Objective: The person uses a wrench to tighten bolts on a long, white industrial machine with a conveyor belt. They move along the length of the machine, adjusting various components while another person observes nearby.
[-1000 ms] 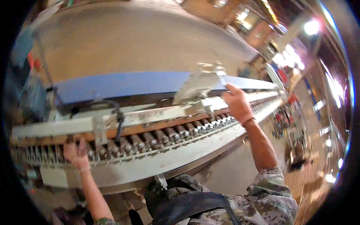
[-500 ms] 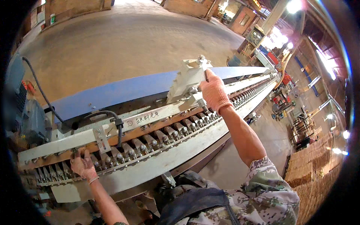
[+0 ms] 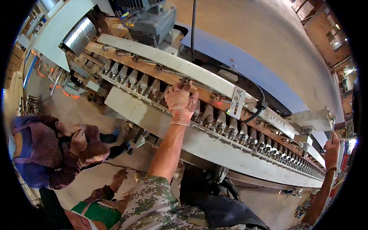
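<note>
My left hand [image 3: 181,101], in a pale pink knitted glove, reaches across a long machine. Its fingers are bent together at the brown strip [image 3: 153,69] beneath the pale upper beam [image 3: 172,63]. What they pinch is hidden. Below that hand runs a row of metal arms with springs [image 3: 143,83]. My right hand [image 3: 332,152], gloved too, is far along the machine at the right, fingers curled beside a grey metal block [image 3: 312,120] on the upper beam. Whatever it grips is too small to make out. A metal bracket plate [image 3: 238,101] stands between the hands.
Two other people are close by: one with hands together [image 3: 78,140] at the left, another in a green garment [image 3: 101,211] at lower left. A motor [image 3: 149,25] and black cable [image 3: 193,30] rise behind the beam. A blue panel [image 3: 245,57] borders the far side.
The view has swung left, bringing the machine's left end and two people into sight. My left hand is now left of the bracket plate, still at the strip. My right hand stays by the block.
</note>
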A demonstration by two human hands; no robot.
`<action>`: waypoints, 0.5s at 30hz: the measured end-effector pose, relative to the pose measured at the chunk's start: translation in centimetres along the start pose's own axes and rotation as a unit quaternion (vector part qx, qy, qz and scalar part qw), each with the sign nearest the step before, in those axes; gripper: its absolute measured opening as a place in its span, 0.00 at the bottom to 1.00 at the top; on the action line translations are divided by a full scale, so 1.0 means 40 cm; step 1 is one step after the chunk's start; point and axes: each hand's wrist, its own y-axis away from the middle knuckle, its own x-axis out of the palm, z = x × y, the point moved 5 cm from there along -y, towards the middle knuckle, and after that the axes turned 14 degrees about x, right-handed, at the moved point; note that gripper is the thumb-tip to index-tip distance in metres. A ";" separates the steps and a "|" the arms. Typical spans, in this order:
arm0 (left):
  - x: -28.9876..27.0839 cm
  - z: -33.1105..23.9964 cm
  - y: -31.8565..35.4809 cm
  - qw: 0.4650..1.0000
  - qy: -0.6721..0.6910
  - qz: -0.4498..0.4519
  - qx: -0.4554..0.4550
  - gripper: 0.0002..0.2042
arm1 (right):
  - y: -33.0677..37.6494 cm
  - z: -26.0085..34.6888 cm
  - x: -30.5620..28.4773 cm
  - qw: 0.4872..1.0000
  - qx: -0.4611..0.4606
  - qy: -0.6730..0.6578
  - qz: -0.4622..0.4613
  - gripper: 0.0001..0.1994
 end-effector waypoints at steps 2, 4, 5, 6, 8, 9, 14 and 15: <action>-0.001 -0.031 -0.013 1.000 -0.010 -0.015 0.022 0.16 | -0.032 -0.098 -0.055 0.996 0.005 0.049 -0.075 0.28; 0.010 -0.037 -0.013 0.999 -0.006 -0.024 0.028 0.17 | -0.057 -0.133 -0.077 0.993 -0.020 0.063 -0.102 0.29; 0.012 -0.039 -0.011 0.999 -0.007 -0.028 0.031 0.18 | -0.057 -0.124 -0.090 0.993 -0.043 0.051 -0.094 0.30; 0.016 -0.045 -0.013 0.999 -0.014 -0.025 0.031 0.17 | -0.074 -0.143 -0.102 0.992 -0.081 0.037 -0.087 0.30; 0.017 -0.052 -0.017 0.999 -0.032 -0.020 0.029 0.17 | -0.111 -0.177 -0.123 0.985 -0.132 0.062 -0.088 0.29; 0.014 -0.048 -0.017 0.999 -0.033 -0.015 0.036 0.17 | -0.132 -0.178 -0.138 0.979 -0.148 0.101 -0.098 0.28; 0.002 -0.067 -0.023 0.998 -0.015 -0.038 0.039 0.13 | -0.364 -0.279 -0.197 0.932 -0.228 0.230 -0.160 0.30; 0.003 -0.064 -0.019 0.998 -0.017 -0.050 0.023 0.14 | -0.425 -0.299 -0.212 0.920 -0.219 0.291 -0.146 0.33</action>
